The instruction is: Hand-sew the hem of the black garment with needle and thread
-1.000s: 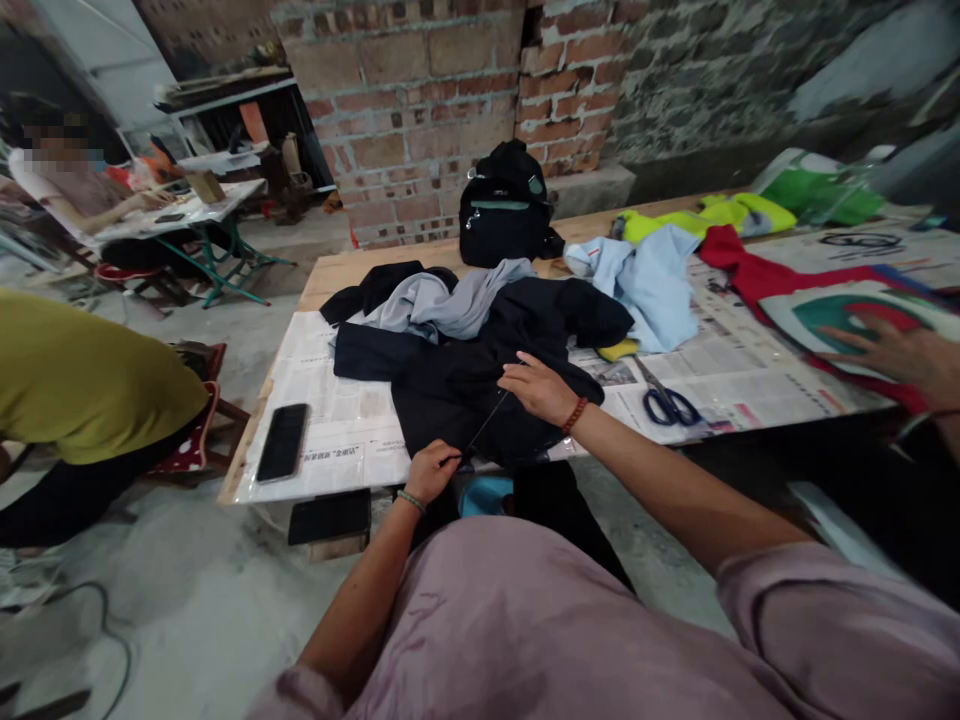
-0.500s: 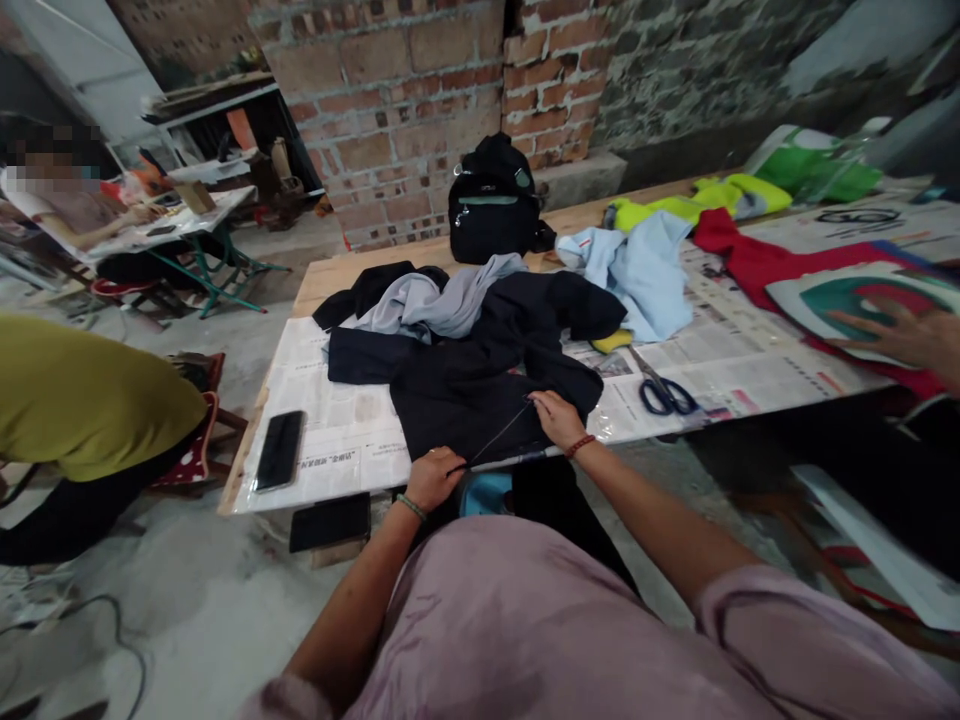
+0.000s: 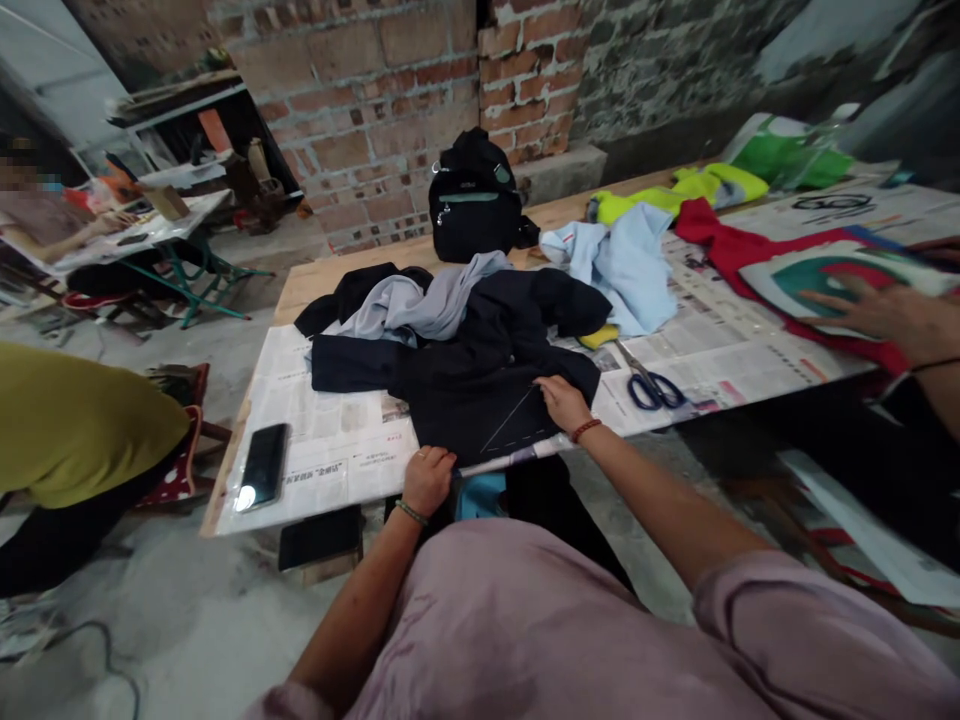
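A dark garment (image 3: 480,410) lies spread at the table's near edge, with a line of pale stitches along its lower border. My left hand (image 3: 430,480) is closed on the garment's near left corner, fingers pinching the cloth. Above the right part of the cloth, my right hand (image 3: 564,405) pinches a pale thread (image 3: 510,418), which runs taut down-left to the stitched border. Any needle in those fingertips is too small to make out. Dark-handled scissors (image 3: 654,388) rest on the newspaper right of that hand, close to a small yellow thing (image 3: 598,337).
Newspaper under clear plastic covers the table (image 3: 315,440). A phone (image 3: 262,465) lies at its left. Behind the garment are grey cloth (image 3: 420,305), a black backpack (image 3: 476,205) and light-blue cloth (image 3: 626,270). At right, another person's hand (image 3: 885,310) rests on a patterned piece over red cloth.
The view has shifted slightly. The left hand now sits a little lower at the garment's corner. The right hand still pinches the taut thread, and more of the stitched border shows.
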{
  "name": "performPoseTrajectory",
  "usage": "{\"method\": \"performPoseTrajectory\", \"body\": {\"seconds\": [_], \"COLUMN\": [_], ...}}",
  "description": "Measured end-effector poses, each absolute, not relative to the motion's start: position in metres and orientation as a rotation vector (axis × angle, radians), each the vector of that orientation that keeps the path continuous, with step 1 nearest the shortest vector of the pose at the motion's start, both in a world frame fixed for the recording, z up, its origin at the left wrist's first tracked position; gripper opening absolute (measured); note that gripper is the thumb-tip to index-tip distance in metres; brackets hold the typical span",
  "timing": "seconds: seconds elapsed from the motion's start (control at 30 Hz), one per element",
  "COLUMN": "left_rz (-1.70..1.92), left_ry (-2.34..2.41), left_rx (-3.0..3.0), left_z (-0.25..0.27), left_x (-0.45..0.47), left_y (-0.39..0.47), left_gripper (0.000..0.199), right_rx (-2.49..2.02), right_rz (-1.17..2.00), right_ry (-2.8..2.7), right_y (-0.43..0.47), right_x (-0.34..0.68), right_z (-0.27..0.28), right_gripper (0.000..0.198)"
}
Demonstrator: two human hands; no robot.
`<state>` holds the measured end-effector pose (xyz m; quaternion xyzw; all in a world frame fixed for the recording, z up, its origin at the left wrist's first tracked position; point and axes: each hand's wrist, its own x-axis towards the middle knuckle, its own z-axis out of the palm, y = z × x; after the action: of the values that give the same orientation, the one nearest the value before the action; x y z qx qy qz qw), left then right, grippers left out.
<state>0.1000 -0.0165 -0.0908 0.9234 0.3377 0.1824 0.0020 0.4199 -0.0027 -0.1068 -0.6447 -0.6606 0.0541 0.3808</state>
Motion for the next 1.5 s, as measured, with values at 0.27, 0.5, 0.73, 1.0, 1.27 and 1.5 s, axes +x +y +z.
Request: {"method": "performPoseTrajectory", "body": {"seconds": [0.27, 0.5, 0.73, 1.0, 1.27, 1.5], "left_rz": [0.574, 0.639, 0.681, 0.801, 0.819, 0.835], "left_ry": [1.033, 0.992, 0.967, 0.939, 0.992, 1.038], "left_rx": [2.855, 2.839, 2.873, 2.931, 2.904, 2.838], "left_z": [-0.083, -0.093, -0.102, -0.105, -0.098, -0.097], "left_x": [0.109, 0.114, 0.112, 0.113, 0.117, 0.122], "left_y": [-0.023, -0.026, -0.024, -0.023, -0.025, -0.024], "left_gripper": [0.028, 0.022, 0.023, 0.021, 0.021, 0.020], "right_rx": [-1.457, -1.307, -1.377, -1.439, -1.464, -1.379], "right_rz": [0.481, 0.569, 0.515, 0.483, 0.511, 0.574], "right_ry": [-1.695, -2.052, -2.098, -2.209, -2.261, -2.431], "right_y": [-0.036, -0.042, -0.041, -0.042, -0.041, -0.027], "right_x": [0.359, 0.316, 0.313, 0.311, 0.310, 0.309], "right_z": [-0.064, -0.071, -0.079, -0.082, -0.076, -0.060], "right_gripper": [0.021, 0.021, 0.018, 0.019, 0.020, 0.020]}}
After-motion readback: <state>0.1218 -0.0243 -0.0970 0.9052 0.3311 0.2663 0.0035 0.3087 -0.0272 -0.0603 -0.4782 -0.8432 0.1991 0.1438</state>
